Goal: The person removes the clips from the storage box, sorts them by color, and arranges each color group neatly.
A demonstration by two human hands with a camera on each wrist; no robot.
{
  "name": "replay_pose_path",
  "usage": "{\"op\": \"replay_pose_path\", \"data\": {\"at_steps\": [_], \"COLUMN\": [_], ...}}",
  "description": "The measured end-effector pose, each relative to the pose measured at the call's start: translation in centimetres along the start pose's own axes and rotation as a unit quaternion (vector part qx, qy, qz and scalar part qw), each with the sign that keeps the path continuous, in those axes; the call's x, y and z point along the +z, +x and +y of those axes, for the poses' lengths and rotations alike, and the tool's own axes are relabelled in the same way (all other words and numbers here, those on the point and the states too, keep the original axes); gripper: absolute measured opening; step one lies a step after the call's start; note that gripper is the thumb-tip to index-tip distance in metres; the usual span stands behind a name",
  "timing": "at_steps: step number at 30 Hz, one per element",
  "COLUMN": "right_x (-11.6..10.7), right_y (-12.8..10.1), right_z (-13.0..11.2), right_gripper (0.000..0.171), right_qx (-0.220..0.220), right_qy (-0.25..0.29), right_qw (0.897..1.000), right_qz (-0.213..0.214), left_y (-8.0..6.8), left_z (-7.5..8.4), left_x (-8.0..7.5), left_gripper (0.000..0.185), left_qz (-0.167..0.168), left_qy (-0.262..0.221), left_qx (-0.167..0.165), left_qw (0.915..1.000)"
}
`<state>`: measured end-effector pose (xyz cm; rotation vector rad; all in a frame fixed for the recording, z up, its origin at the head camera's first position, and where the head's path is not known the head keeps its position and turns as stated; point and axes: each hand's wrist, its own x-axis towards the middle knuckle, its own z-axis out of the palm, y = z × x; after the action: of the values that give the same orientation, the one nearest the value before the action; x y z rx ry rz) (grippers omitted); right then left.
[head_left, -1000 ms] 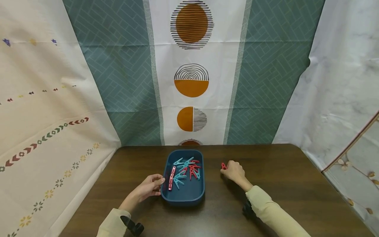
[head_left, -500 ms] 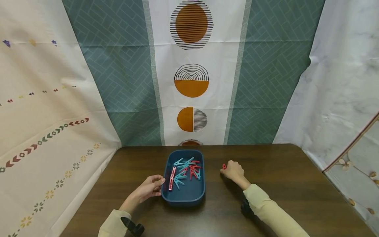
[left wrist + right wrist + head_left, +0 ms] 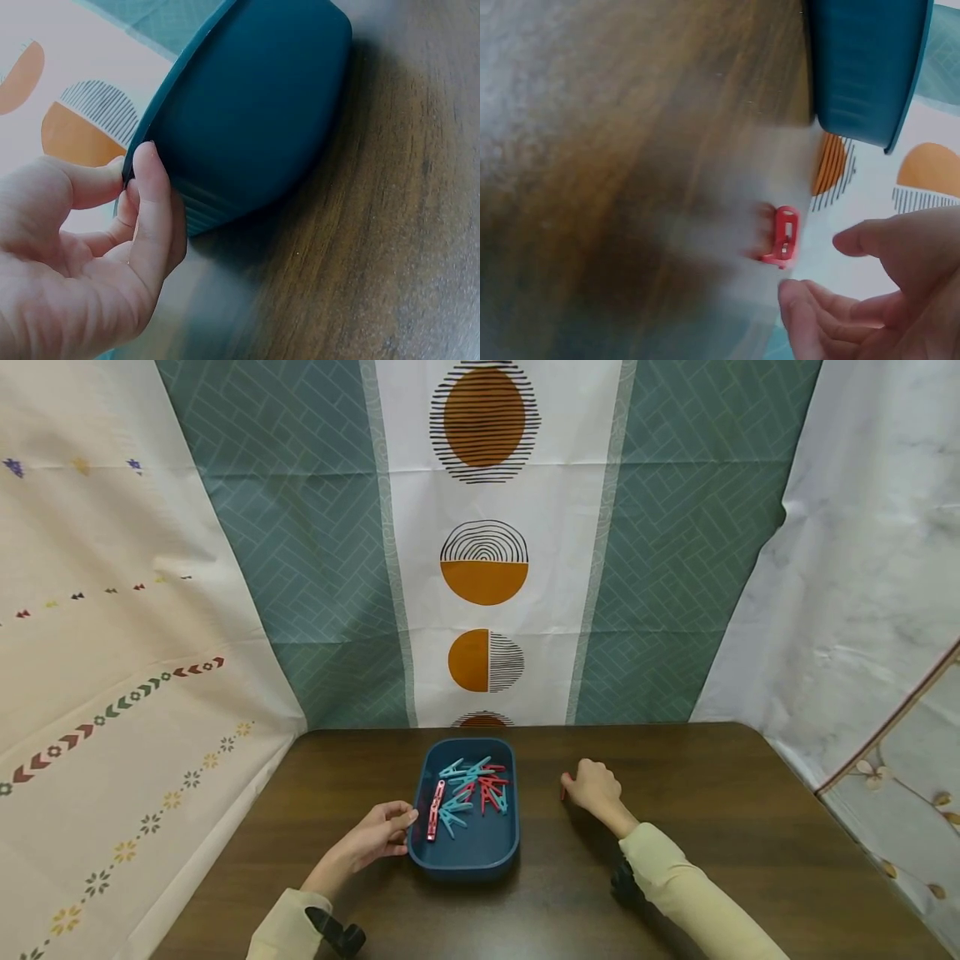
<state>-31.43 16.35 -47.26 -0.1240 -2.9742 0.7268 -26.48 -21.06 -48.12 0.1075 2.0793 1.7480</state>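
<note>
With thumb and fingers, my left hand (image 3: 90, 240) pinches the rim of a dark blue plastic bin (image 3: 465, 856) at its left side. In the head view the bin holds several light blue clothespins (image 3: 453, 810) and red clothespins (image 3: 491, 793). A pinkish-red clothespin (image 3: 436, 810) leans along its left wall. To the right of the bin, my right hand (image 3: 595, 789) is over the table by a lone red clothespin (image 3: 785, 236). In the right wrist view its thumb and fingers are spread apart, close to that clothespin, with nothing between them.
A dark brown wooden table (image 3: 360, 910) carries everything. Patterned cloths hang behind it, with a green and white cloth (image 3: 322, 568) in the middle, a cream cloth (image 3: 112, 693) at left and a white cloth (image 3: 840, 610) at right.
My right hand's fingers have come off the red clothespin, which now stands more upright beside them. My left hand and the bin have stayed in place.
</note>
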Motion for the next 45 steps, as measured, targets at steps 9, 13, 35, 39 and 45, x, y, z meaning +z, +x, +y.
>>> {"op": "replay_pose_path", "data": {"at_steps": [9,13,35,39,45], "right_x": [-0.6,-0.5,0.1,0.3,0.5], "right_y": [-0.2,-0.4,-1.2,-1.5,-1.9], "right_z": [-1.4,-2.0,-5.2,-5.8,-6.7], "right_gripper": [0.022,0.016,0.008,0.007,0.008], "right_qx": [-0.067,-0.088,-0.198,-0.206,-0.214], "right_qy": [0.056,0.070,0.118,0.117,0.123], "right_qw": [0.994,0.992,0.966,0.965,0.964], "right_qz": [0.060,0.065,0.116,0.117,0.102], "left_y": [0.0,0.1,0.1,0.1,0.1], "left_z": [0.2,0.0,0.0,-0.1,-0.2], "left_x": [0.0,0.0,0.1,0.1,0.1], "left_gripper": [0.040,0.039,0.040,0.040,0.040], "left_qz": [0.003,0.004,0.011,0.009,0.011], "left_qy": [-0.003,-0.006,-0.008,-0.009,-0.007], "left_qx": [0.001,0.000,-0.005,-0.003,0.001], "left_qw": [1.0000,1.0000,0.9999,0.9999,0.9999]}}
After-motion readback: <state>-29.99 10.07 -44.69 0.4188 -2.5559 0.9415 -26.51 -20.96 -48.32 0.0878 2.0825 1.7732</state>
